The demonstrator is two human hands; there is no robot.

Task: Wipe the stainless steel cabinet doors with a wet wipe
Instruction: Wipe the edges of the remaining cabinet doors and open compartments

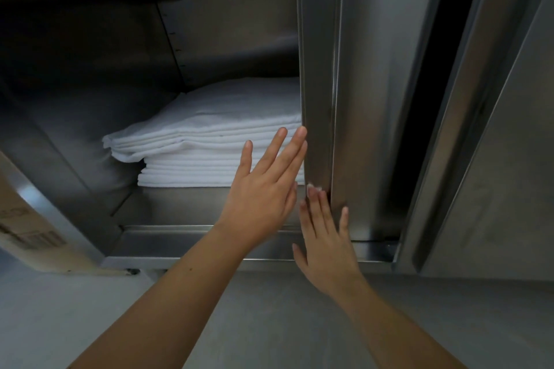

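Plainly we are in the wiping step itself: the work is on the sliding door [368, 99] of the steel cabinet [209, 252], at its left upright edge, low down near the bottom track. That door stands well to the right, beside a second door [509, 159] further right, so the left half of the cabinet is open.

Inside, on the shelf, lies a stack of folded white cloths [209, 144], its right end hidden behind the door's edge. The space around it is too dark to read. A cardboard box [27, 228] with a printed label shows at the near left, and we cannot see what it holds.

Our left hand [263, 189] is flat, fingers straight, its little-finger side against the door's edge. It holds nothing and seems to steady the door. Our right hand [326, 243], just right of it and nearer, lies flat on the edge strip with straight fingers, pressing the wet wipe [314, 187]. Only a small white bit of the wipe peeps out beyond the fingertips.

We judge the next move calls for a firm stroke along this edge, keeping the wipe under the fingers, then across to the broad face.
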